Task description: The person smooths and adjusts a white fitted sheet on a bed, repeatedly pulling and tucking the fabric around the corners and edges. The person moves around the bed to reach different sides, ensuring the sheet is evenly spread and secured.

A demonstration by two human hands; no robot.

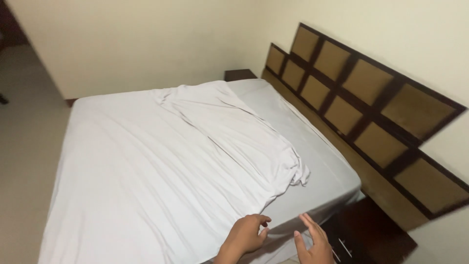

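Now left hand point(245, 233) lay flat on sheet point(146, 166) edge, nothing grasped; right hand point(312, 242) open, empty. Risk: bunched fold point(273, 161) could drag if pulled unevenly.

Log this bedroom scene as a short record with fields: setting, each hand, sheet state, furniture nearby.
setting: bed against a cream wall, seen from above
left hand: left hand rests palm down on the top sheet near the bed's corner, fingers curled
right hand: right hand open, fingers spread, at the bed's edge, holding nothing
sheet state: top sheet wrinkled, its upper part bunched in a fold; fitted sheet bare beside the headboard
furniture: dark nightstand by the near corner
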